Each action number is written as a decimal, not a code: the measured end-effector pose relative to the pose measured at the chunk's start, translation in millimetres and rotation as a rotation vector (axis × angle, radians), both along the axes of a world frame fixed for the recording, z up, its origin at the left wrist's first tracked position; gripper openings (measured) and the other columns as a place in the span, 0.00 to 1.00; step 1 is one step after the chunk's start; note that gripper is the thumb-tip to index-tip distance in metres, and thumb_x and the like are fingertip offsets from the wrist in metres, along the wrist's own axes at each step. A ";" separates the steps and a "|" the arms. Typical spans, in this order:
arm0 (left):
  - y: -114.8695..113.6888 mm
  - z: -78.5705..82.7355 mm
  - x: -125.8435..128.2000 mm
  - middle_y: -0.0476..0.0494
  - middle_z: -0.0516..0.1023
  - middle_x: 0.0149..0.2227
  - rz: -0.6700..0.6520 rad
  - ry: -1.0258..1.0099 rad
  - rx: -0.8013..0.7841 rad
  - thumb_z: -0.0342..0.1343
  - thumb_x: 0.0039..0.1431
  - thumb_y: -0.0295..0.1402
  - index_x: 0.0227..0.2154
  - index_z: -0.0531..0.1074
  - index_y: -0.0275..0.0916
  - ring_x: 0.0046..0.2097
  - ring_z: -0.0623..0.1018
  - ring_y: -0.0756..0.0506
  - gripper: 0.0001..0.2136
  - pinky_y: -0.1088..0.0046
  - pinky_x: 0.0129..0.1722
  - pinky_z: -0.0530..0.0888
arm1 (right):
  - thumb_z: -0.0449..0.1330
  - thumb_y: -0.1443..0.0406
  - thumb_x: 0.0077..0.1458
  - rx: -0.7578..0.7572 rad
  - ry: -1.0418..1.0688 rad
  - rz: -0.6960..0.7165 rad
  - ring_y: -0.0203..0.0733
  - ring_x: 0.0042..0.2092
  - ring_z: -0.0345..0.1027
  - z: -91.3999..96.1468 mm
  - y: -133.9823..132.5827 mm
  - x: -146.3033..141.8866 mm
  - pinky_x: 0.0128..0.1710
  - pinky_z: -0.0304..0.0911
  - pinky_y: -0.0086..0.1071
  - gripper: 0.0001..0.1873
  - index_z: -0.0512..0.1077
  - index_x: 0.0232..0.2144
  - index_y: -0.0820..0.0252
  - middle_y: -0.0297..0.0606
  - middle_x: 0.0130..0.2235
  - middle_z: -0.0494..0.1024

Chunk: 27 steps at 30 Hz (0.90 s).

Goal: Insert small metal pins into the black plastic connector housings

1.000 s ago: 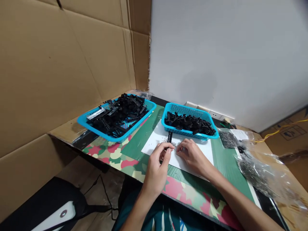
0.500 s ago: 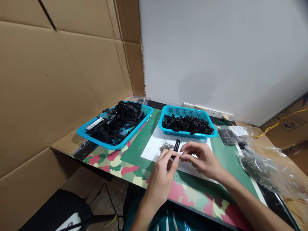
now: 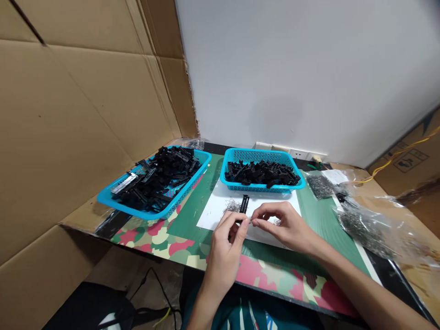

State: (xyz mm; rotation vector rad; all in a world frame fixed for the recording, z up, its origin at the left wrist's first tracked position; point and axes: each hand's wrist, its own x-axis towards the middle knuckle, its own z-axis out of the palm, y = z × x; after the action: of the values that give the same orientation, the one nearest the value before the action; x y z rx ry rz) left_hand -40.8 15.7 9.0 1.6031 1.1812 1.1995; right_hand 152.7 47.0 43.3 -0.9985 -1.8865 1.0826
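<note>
Strip (image 3: 244,204) pinched by left hand (image 3: 227,239), lower centre!
Seemingly steadied for right hand (image 3: 289,228), whose grip I can't tell.

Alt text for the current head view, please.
A person's left hand holds a slim black part over white paper; the right hand is close beside, its grip too small to read. Behind stand two blue baskets of black pieces; plastic bags of metal bits lie at right.
</note>
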 end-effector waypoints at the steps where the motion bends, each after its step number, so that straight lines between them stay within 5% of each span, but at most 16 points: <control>1: 0.7 -1.0 -0.2 0.48 0.72 0.38 0.003 -0.009 -0.002 0.52 0.75 0.41 0.40 0.74 0.43 0.39 0.72 0.46 0.11 0.72 0.37 0.66 | 0.64 0.62 0.66 0.008 0.010 -0.016 0.40 0.38 0.74 -0.2 0.0 -2.1 0.39 0.67 0.32 0.07 0.81 0.36 0.58 0.35 0.36 0.83; 8: -1.1 2.3 1.0 0.46 0.74 0.43 0.006 0.007 0.004 0.49 0.77 0.41 0.45 0.76 0.43 0.45 0.75 0.45 0.12 0.71 0.44 0.69 | 0.64 0.66 0.63 0.083 0.047 -0.071 0.37 0.31 0.72 2.1 -2.6 -5.4 0.33 0.68 0.30 0.06 0.80 0.33 0.59 0.34 0.31 0.82; 17: -6.2 -6.6 2.3 0.41 0.71 0.57 0.025 -0.149 -0.002 0.51 0.76 0.42 0.64 0.62 0.50 0.57 0.74 0.42 0.18 0.67 0.57 0.70 | 0.57 0.74 0.66 0.816 -0.247 -0.046 0.41 0.34 0.68 -1.5 -5.5 2.1 0.32 0.63 0.35 0.10 0.77 0.37 0.59 0.42 0.34 0.80; 27: -5.9 -6.4 0.5 0.43 0.72 0.62 -0.024 -0.021 -0.024 0.49 0.76 0.41 0.70 0.60 0.54 0.61 0.74 0.42 0.22 0.65 0.61 0.69 | 0.55 0.74 0.69 0.829 -0.255 0.010 0.41 0.33 0.63 1.0 -4.2 -0.4 0.30 0.61 0.34 0.11 0.77 0.37 0.62 0.41 0.32 0.78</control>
State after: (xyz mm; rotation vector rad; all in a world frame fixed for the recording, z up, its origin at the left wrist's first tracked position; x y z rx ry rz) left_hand -40.3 9.8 2.6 1.5791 1.1558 1.1805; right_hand 152.3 42.8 44.3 -0.6441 -2.2366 0.1046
